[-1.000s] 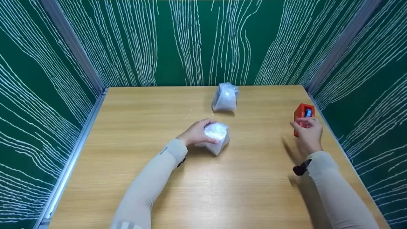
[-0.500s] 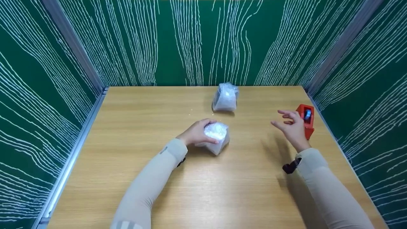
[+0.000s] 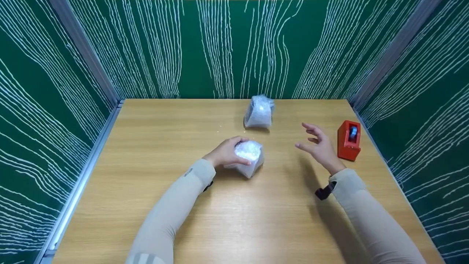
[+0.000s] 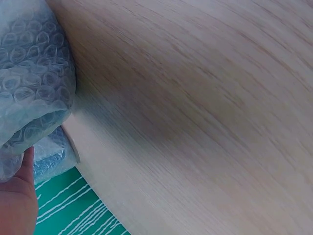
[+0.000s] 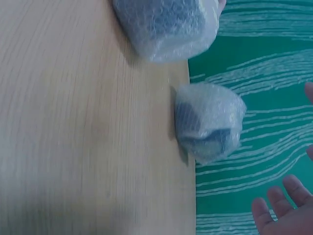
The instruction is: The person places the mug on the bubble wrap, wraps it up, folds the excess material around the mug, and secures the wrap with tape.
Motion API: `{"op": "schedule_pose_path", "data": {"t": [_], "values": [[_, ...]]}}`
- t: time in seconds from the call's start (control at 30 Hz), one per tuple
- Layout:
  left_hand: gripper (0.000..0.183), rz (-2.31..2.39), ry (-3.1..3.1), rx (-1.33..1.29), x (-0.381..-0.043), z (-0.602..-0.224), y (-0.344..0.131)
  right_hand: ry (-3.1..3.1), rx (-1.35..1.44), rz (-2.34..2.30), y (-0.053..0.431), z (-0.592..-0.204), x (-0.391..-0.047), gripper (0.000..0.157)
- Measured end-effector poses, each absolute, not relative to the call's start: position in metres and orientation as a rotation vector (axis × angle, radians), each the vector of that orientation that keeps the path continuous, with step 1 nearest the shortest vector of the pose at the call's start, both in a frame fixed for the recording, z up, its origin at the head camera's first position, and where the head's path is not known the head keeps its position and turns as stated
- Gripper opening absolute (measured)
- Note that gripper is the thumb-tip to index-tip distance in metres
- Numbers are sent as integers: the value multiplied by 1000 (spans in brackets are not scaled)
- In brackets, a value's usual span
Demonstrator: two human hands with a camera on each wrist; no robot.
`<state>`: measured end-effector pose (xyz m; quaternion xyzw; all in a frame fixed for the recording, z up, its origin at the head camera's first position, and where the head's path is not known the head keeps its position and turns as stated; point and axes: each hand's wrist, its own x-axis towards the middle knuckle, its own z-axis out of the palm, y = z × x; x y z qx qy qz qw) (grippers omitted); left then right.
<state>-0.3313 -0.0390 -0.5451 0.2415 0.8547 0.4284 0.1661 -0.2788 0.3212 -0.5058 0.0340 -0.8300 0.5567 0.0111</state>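
A bundle in bubble wrap [image 3: 253,156] rests on the table, and my left hand [image 3: 228,152] grips it from the left side, thumb near and fingers beyond. What lies inside the wrap cannot be made out. In the left wrist view the bubble wrap [image 4: 34,73] fills the upper left, with part of that hand [image 4: 17,203] below it. My right hand [image 3: 319,148] is raised between the bundle and a red tape dispenser [image 3: 348,141], fingers apart. The right wrist view shows its spread fingers [image 5: 279,201]; no tape is visible on them.
Another bubble-wrapped bundle [image 3: 259,112] stands farther back, near the rear edge of the wooden table [image 3: 165,121]. Small pale specks lie between the bundles. Green walls with white wavy lines [image 3: 216,47] enclose the back and both sides.
My right hand has come away from the tape dispenser and moved left, its fingers spreading. The left hand and its bundle have stayed in place.
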Motion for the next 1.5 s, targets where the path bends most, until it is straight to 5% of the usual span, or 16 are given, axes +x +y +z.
{"op": "schedule_pose_path", "data": {"t": [0.97,1.5], "values": [[95,1313,2372,648,-329,-547,-40,-2470,488,1878,231,-522,-284,76],[98,1275,2404,655,-327,-547,-40,-2376,634,2087,199,-524,-278,59]]}}
